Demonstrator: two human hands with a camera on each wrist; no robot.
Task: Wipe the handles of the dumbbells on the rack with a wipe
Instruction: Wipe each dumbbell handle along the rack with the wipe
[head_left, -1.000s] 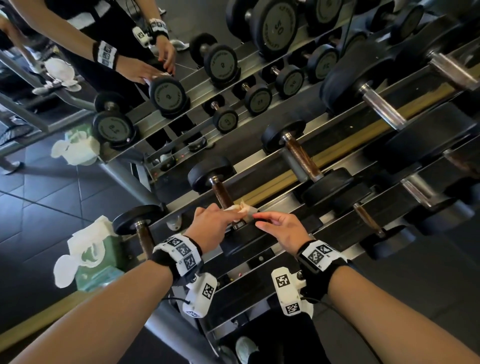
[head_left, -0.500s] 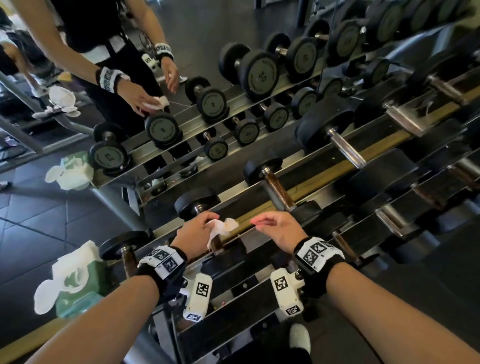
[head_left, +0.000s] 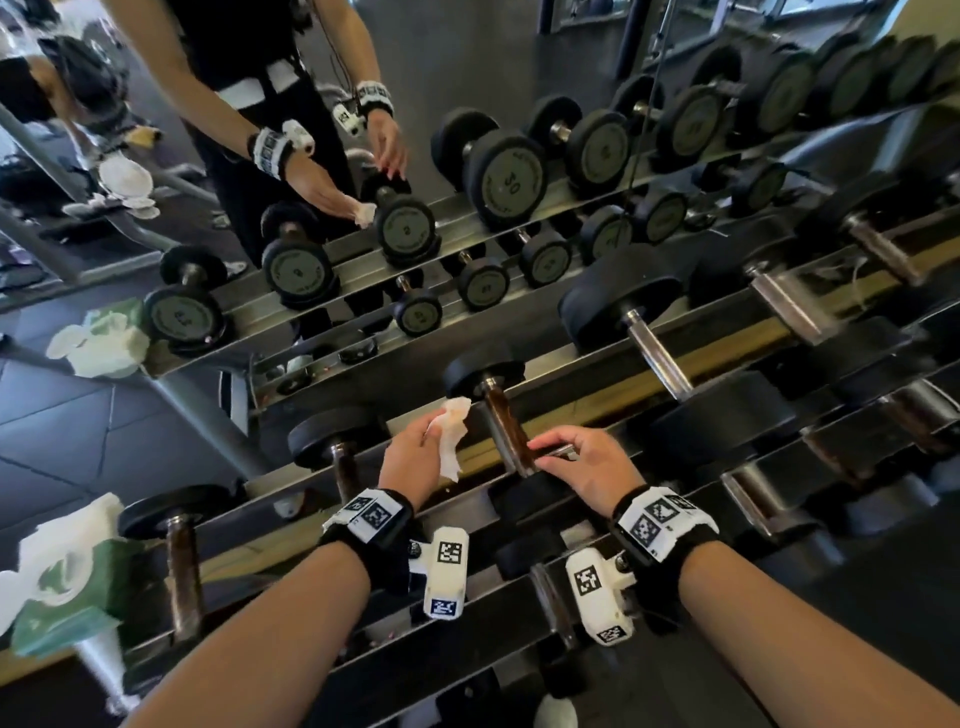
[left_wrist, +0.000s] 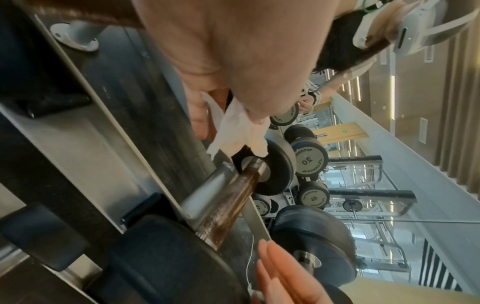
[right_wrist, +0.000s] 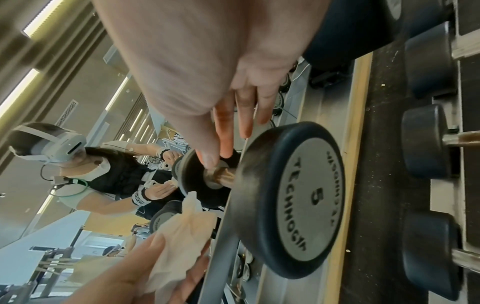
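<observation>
Wipe (head_left: 451, 431) lifted off handle, pinched in left hand (head_left: 413, 457), right hand (head_left: 587, 462) fingers loose on dumbbell handle (head_left: 506, 434).

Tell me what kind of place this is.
Most likely a gym's free-weights area. Rows of dumbbells sit on a tiered metal rack, a large wall mirror reflects them, and the left hand holds a wipe beside a handle.

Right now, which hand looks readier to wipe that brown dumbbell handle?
The left hand: it grips the wipe right beside the handle. The right hand holds no wipe.
</observation>
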